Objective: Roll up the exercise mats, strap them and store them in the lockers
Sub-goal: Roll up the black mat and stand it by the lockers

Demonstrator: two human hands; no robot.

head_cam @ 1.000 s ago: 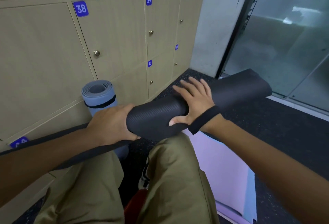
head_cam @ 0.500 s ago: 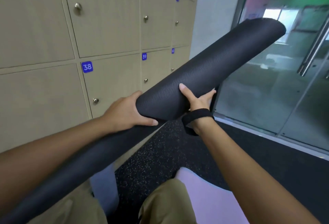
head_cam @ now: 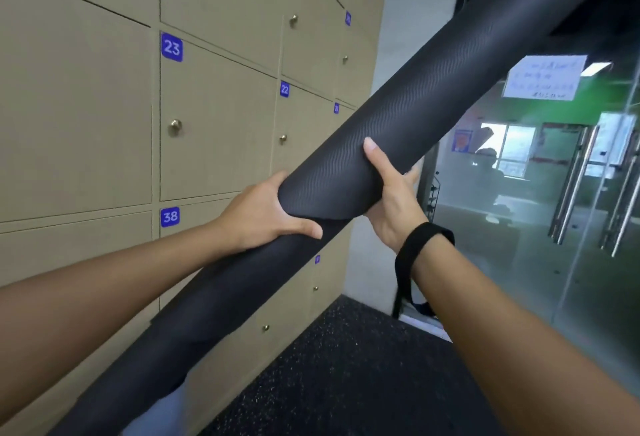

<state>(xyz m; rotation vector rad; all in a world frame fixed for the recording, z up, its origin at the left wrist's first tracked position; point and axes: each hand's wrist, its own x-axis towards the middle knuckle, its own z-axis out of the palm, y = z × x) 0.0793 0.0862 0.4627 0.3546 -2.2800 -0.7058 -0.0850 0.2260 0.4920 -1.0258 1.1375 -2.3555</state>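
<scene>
A rolled black exercise mat (head_cam: 426,96) slants from the bottom left up to the top right, in front of the lockers. My left hand (head_cam: 263,214) grips the roll from the left, thumb lying over the loose outer edge. My right hand (head_cam: 391,193) holds it from the right and beneath, thumb pressed up on the roll. A black strap (head_cam: 412,255) is looped round my right wrist with its end hanging down. The tan lockers (head_cam: 214,117) with blue number plates fill the left wall, all doors closed.
A pale blue mat (head_cam: 162,411) shows partly at the bottom, behind the black roll. Dark speckled floor (head_cam: 339,376) lies below. Glass doors with steel handles (head_cam: 575,186) stand to the right, beside a grey wall (head_cam: 398,37).
I have risen and the view has tilted upward. The black mat has swung from nearly level at my knees to a steep slant, its far end raised high to the right. Both hands keep their hold.
</scene>
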